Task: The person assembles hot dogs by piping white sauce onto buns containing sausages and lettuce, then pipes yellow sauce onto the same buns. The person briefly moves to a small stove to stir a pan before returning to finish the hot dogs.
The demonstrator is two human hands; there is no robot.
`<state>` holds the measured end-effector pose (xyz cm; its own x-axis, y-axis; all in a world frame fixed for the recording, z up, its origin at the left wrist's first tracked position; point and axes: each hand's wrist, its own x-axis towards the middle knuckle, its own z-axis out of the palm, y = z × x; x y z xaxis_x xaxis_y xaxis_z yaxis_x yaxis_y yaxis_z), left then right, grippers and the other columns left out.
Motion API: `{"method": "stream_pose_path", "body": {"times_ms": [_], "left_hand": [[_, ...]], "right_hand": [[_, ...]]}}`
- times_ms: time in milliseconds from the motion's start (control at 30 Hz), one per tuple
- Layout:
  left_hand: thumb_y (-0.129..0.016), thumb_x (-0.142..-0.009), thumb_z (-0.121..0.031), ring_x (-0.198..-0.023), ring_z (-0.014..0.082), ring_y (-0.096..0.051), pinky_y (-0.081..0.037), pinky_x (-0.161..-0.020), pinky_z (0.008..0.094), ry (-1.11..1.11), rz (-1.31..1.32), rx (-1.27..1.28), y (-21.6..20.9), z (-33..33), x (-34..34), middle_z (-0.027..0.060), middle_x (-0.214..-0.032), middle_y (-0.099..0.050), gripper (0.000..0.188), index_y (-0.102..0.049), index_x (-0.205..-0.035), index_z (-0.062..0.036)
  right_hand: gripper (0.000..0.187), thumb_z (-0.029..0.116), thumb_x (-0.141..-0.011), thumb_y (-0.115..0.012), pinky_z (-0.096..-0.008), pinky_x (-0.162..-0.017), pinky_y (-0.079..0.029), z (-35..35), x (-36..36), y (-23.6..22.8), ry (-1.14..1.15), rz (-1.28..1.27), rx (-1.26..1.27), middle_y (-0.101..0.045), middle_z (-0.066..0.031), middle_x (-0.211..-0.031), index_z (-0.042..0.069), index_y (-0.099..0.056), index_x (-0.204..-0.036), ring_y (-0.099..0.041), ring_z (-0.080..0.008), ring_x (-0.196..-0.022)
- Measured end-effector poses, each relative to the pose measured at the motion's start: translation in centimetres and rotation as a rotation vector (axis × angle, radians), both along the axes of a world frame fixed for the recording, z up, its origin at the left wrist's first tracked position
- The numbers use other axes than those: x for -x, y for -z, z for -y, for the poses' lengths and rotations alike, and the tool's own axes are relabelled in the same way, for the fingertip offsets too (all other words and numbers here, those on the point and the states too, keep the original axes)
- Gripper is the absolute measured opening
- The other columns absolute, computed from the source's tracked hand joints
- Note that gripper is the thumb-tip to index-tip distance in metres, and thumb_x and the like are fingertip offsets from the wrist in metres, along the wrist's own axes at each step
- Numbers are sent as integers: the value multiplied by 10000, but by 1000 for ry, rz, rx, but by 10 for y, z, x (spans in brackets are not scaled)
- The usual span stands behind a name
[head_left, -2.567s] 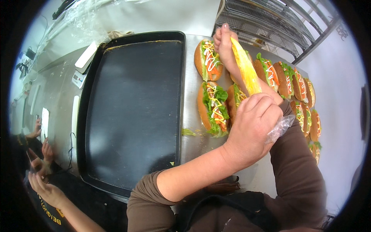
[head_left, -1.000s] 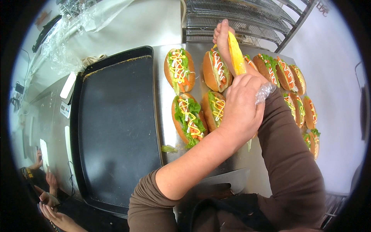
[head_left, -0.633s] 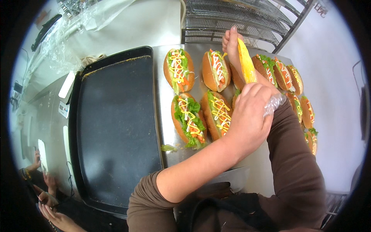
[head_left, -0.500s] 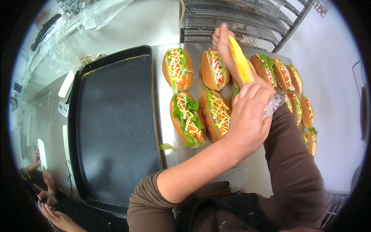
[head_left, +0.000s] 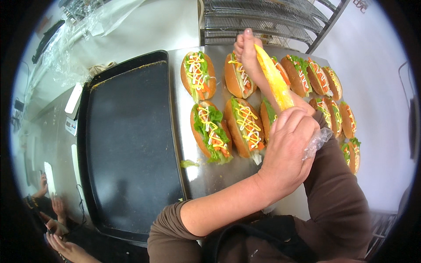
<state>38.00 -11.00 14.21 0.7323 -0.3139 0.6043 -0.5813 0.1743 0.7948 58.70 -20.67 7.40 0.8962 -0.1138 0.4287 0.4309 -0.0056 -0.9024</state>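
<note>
My left hand (head_left: 289,151) is closed around a clear piping bag of yellow sauce (head_left: 272,76). The bag's crumpled plastic end sticks out by the wrist, and its narrow tip points away from me. My right arm crosses beneath the bag, and my right hand (head_left: 249,51) is closed beside the tip; whatever its fingers may hold is hidden. Under and around my arms lie filled hot dog buns with lettuce, several striped with white and yellow sauce. Nearest my left hand are one zigzagged bun (head_left: 246,127) and a partly covered bun (head_left: 268,113).
A large black baking tray (head_left: 127,144) fills the left. More filled buns (head_left: 298,74) stand at the right. Behind is a wire rack (head_left: 263,19). A lettuce scrap (head_left: 188,163) lies by the tray. Another person's hands (head_left: 66,247) show at the lower left.
My left hand has drawn slightly toward me and right with the piping bag, uncovering more of the bag and of the buns beneath. The whole view has shifted a little.
</note>
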Motion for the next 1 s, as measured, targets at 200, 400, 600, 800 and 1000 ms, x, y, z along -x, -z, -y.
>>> {"method": "stream_pose_path", "body": {"times_ms": [200, 400, 600, 800, 1000], "left_hand": [[-595, -723, 82, -1028, 379, -496, -400, -913, 431, 30, -23, -13, -1, -8, 11, 148, -955, -529, 238, -540, -937, -6], [-613, -729, 65, -1047, 378, -501, -392, -928, 433, 84, -38, -15, 3, -6, 26, 133, -961, -532, 238, -539, -941, -15], [-609, -736, 52, -1062, 370, -504, -367, -940, 431, 64, -36, -40, -2, -14, 32, 128, -964, -534, 232, -543, -944, -27], [-587, -788, 26, -973, 343, -531, -376, -884, 424, -66, 92, -115, -27, -16, 20, 145, -950, -555, 168, -558, -946, -22], [-434, -980, -180, -868, 139, -581, -411, -791, 275, 160, -24, 207, -87, -43, -70, 68, -922, -662, 230, -603, -910, -41]], "right_hand": [[553, 522, -1010, -335, -272, -470, -184, 7, 23, -3, 48, -76, 20, -238, 66, -568, 145, -279, -609, -203, -74, -515], [534, 494, -1012, -352, -268, -474, -198, 0, 37, 4, -14, -87, -3, -253, 67, -570, 136, -311, -619, -227, -74, -520], [533, 500, -1008, -358, -262, -473, -211, 9, 47, 4, -10, -58, 84, -278, 57, -576, 134, -319, -622, -244, -74, -522], [476, 472, -1023, -369, -247, -436, -259, 5, 51, -3, -64, -132, -172, -317, 42, -573, 126, -385, -697, -287, -76, -484], [284, 230, -873, -708, -282, -746, -499, 2, 54, -43, -36, -117, 167, -622, -2, -913, 49, -602, -1065, -583, -100, -836]]}}
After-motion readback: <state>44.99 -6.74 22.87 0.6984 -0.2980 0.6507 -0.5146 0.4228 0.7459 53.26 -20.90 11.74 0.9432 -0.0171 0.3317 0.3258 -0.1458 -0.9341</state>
